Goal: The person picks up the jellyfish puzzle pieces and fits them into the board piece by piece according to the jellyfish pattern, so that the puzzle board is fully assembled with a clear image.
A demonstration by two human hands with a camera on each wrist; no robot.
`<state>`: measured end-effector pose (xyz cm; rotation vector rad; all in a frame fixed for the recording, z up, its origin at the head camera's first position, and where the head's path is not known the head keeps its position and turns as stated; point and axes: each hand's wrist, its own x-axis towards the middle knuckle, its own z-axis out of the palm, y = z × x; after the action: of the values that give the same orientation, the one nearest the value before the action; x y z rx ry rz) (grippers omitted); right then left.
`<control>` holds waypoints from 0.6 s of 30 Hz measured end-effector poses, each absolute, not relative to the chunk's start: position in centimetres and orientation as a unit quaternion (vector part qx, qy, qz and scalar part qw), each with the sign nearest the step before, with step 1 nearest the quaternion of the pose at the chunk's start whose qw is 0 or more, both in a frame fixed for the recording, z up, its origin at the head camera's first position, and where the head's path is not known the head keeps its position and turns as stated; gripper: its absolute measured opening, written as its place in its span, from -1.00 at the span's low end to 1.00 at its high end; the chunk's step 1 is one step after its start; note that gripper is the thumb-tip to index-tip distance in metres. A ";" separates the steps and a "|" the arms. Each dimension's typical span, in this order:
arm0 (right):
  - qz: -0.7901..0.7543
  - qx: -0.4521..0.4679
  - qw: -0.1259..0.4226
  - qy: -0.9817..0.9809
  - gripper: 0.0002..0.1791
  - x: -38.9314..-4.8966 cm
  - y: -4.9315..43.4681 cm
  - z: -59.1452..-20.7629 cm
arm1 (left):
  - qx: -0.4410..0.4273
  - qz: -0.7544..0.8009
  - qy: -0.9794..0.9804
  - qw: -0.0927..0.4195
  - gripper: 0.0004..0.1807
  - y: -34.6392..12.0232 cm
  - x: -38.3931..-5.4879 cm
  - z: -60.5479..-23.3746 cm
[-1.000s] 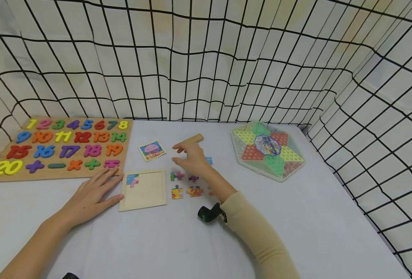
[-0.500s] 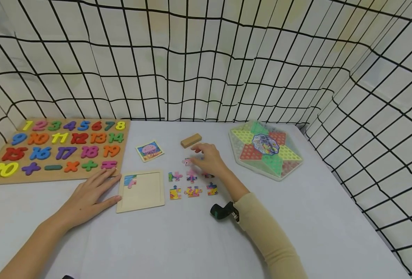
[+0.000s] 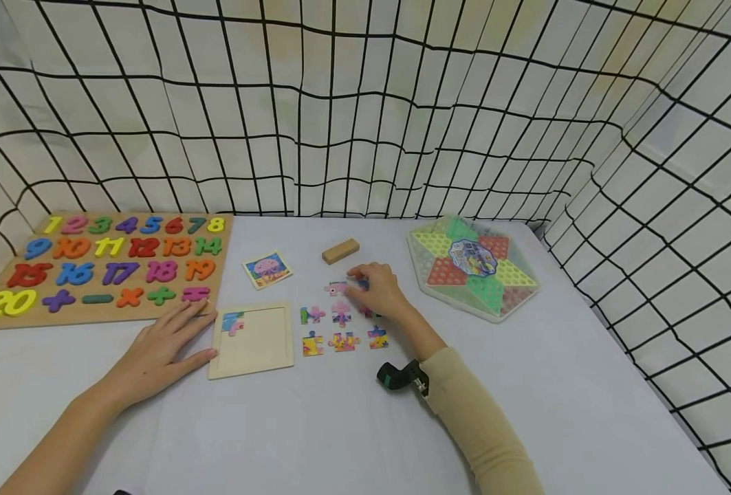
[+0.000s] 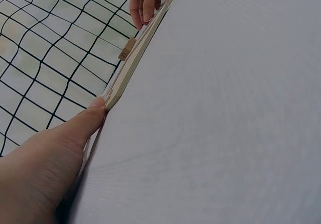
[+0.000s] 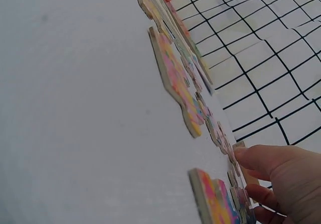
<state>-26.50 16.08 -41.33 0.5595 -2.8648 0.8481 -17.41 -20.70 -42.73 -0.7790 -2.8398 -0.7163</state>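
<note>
My left hand (image 3: 164, 350) lies with its fingers spread, fingertips at the number board's edge and thumb against a square wooden puzzle tray (image 3: 260, 371). One blue-and-pink puzzle piece (image 3: 233, 323) sits in that tray's upper left corner. To the right, my right hand (image 3: 380, 292) pinches a dark blue puzzle piece (image 3: 363, 283) between thumb and fingers, low over the table; the hand hides part of it. Around it lie other loose pieces: a pink one (image 3: 335, 289), a pink-and-purple one (image 3: 342, 314), a green-and-pink one (image 3: 312, 315) and a yellow one (image 3: 344, 342).
A number board (image 3: 102, 320) fills the back left. Behind the tray lies a small octopus picture card (image 3: 267, 268), with a wooden block (image 3: 340, 251) to its right. A hexagonal Chinese checkers box (image 3: 473, 268) stands at the back right. Black netting (image 3: 334, 137) encloses the table.
My right hand has come back from near the wooden block, toward me and to the right, onto the dark blue puzzle piece. My left hand has stayed in place.
</note>
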 end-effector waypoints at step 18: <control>0.262 0.175 0.048 -0.948 -0.68 -26.2 15.9 -41.7 | -0.259 -0.228 -0.937 0.061 -0.29 -20.7 -17.4 -42.8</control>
<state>-26.24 15.94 -41.66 0.5331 -2.8890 0.7995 -17.45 -20.69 -42.78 -0.7844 -2.8328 -0.6894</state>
